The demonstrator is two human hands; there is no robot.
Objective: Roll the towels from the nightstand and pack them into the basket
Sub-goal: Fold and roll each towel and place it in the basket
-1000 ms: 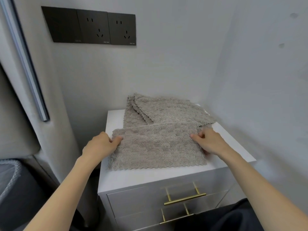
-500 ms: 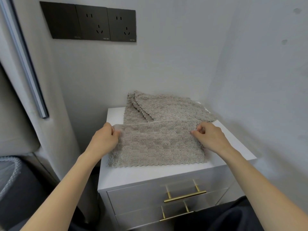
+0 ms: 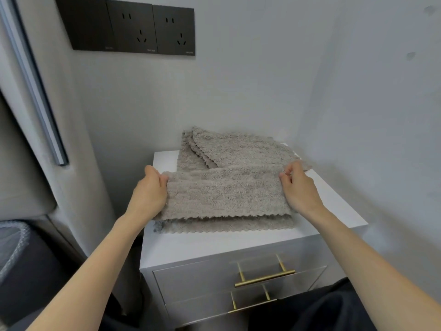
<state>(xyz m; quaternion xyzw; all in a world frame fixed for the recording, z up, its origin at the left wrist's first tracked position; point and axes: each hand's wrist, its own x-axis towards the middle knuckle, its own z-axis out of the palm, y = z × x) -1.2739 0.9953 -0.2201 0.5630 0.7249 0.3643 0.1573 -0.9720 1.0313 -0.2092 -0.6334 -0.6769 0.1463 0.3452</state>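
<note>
- The front towel (image 3: 224, 194) lay on the near half of the nightstand (image 3: 214, 247), doubled over. Its scalloped hems faced the person and its folded edge was raised a little at the far side.
- Its long axis ran left to right, square across the person's front.
- The left hand (image 3: 149, 194) pinched the far-left corner of the fold and the right hand (image 3: 300, 189) the far-right one, each grip narrow and closed on cloth.
- The towel was stretched between the two grips, neither hand nearer than the other. To my eye, a roll would have to start at one short end and travel along that axis.
- Just behind it, the other towels (image 3: 238, 149) lay fanned out towards the wall.
- Below were drawers with brass handles (image 3: 265, 278).
</note>
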